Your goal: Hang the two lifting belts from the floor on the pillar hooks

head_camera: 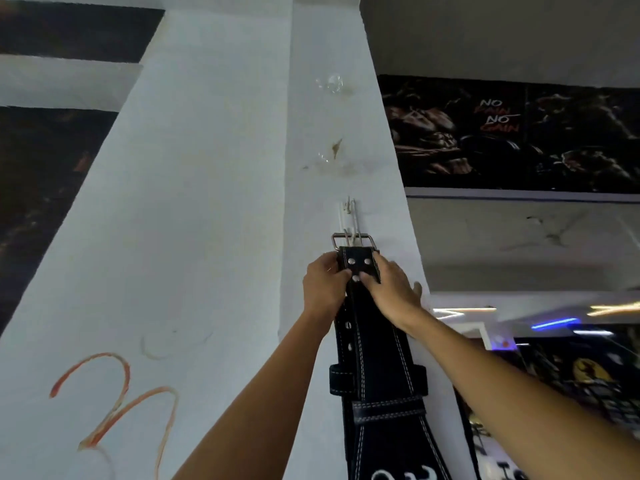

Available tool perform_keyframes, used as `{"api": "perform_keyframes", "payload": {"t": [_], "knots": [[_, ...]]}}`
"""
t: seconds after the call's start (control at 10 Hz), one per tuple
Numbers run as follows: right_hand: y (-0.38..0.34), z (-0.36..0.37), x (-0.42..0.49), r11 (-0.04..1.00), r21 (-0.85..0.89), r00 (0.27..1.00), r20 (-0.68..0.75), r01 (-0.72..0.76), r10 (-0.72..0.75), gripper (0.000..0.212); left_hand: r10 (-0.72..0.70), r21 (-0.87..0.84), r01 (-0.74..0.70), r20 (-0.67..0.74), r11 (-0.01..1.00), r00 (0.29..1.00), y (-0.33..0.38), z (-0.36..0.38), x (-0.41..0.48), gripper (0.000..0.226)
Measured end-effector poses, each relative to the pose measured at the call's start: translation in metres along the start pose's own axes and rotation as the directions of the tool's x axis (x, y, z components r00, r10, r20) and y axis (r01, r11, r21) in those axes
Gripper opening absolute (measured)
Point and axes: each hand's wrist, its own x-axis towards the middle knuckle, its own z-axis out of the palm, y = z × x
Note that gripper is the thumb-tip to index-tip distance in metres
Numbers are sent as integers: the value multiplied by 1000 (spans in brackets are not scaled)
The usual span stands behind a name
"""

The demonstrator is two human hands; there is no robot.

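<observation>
Black leather lifting belt with white stitching [375,358] is up against the white pillar [207,202], and I am holding it there with both hands close together at its top end. My left hand [323,287] is pinching the left edge just under the riveted fold, fingers curled on the leather. My right hand [389,284] is pressing on the front of the strap, fingertips on the rivets, so both hands are clamped on the belt.

Just above my fingers the steel double-prong buckle [353,240] is sitting right at the small white wall hook [348,213]. I am judging that the frame is meeting the hook's lower tip, but I cannot tell whether it is truly caught.

That is the risk I am watching: if I am letting go while the buckle is only resting on the tip, the heavy leather could be dragging it off and dropping to the floor. The hook is looking thin too, and a sideways tug could be twisting it.

Its long axis is running vertically down the pillar, buckle end pointing up at the hook, the wide back section hanging low, out of frame. No second belt is showing.
</observation>
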Motion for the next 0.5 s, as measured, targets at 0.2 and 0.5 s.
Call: {"api": "perform_keyframes", "payload": {"t": [0.2, 0.5], "knots": [[-3, -19, -88, 992, 105, 992, 114, -69, 57, 49, -129, 40, 127, 59, 991, 990, 16, -10, -82, 27], [-44, -143, -245, 931, -256, 940, -152, 260, -304, 60, 347, 772, -243, 31, 588, 937, 125, -36, -247, 62]]}}
